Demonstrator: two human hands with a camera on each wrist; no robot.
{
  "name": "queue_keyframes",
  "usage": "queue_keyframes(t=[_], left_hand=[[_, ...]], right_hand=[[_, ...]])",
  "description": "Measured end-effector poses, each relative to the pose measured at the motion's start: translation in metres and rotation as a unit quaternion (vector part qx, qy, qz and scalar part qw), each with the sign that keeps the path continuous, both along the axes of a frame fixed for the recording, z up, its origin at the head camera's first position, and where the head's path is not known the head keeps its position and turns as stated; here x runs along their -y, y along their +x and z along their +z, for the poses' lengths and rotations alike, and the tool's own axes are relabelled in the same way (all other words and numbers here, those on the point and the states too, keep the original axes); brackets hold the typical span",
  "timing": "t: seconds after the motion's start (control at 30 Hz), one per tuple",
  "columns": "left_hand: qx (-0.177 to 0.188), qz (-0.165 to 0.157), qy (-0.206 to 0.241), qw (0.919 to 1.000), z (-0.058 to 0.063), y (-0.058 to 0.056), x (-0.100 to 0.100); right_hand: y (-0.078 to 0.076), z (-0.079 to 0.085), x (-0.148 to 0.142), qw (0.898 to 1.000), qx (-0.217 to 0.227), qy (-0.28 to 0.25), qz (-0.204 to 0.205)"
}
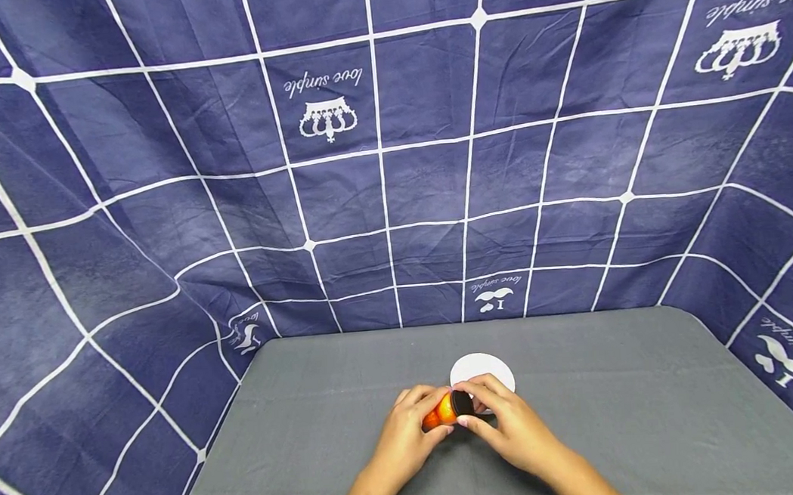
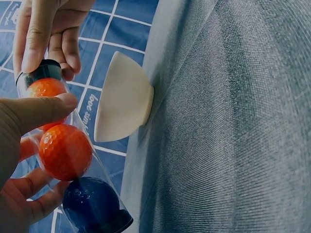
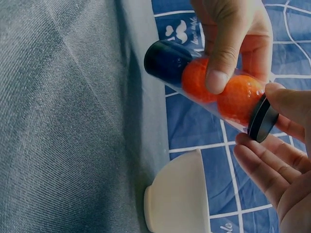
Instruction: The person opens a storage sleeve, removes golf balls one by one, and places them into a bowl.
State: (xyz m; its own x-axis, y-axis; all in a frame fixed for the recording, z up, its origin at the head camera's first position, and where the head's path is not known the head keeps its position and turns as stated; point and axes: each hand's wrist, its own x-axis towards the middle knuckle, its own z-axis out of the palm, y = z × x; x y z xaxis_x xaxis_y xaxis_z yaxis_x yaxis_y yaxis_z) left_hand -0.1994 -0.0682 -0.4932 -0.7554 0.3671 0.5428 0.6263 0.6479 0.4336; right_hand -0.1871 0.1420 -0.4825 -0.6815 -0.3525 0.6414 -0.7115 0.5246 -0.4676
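A clear tube (image 2: 99, 160) holds two orange dimpled golf balls (image 2: 65, 151) and one dark blue ball (image 2: 90, 200), with a black cap at each end. My left hand (image 1: 405, 429) grips the tube around its middle, thumb across the orange balls. At the tube's other end, my right hand (image 1: 510, 426) pinches the black cap (image 3: 263, 119) between thumb and fingertips. That cap sits at the tube's mouth beside an orange ball, tilted slightly in the right wrist view. Just behind the hands stands a white bowl (image 1: 480, 367), partly covered by the right hand in the head view.
The table is covered in grey cloth (image 1: 330, 380). A blue curtain (image 1: 427, 185) with white grid lines hangs behind it and along both sides. The bowl (image 2: 121, 99) rests upright on the cloth, close to the tube.
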Motion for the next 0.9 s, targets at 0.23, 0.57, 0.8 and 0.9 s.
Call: queue_keyframes(t=[0.23, 0.57, 0.8, 0.9], left_hand=[[0.015, 0.001, -0.009, 0.9998, 0.0018, 0.001, 0.0008], [0.033, -0.003, -0.016, 0.9993, -0.0001, 0.0006, 0.0023], [0.041, -0.008, -0.007, 0.9991, 0.0, -0.0005, 0.0033], [0.044, -0.009, -0.006, 0.999, 0.0004, -0.0008, 0.0034]], right_hand=[[-0.0001, 0.0002, 0.0007, 1.0, 0.015, -0.016, 0.022], [0.0016, 0.0034, -0.0018, 0.999, 0.041, 0.005, 0.031], [0.0015, 0.006, -0.0041, 0.995, 0.08, -0.014, 0.057], [0.0018, 0.0066, -0.0048, 0.994, 0.089, -0.014, 0.058]])
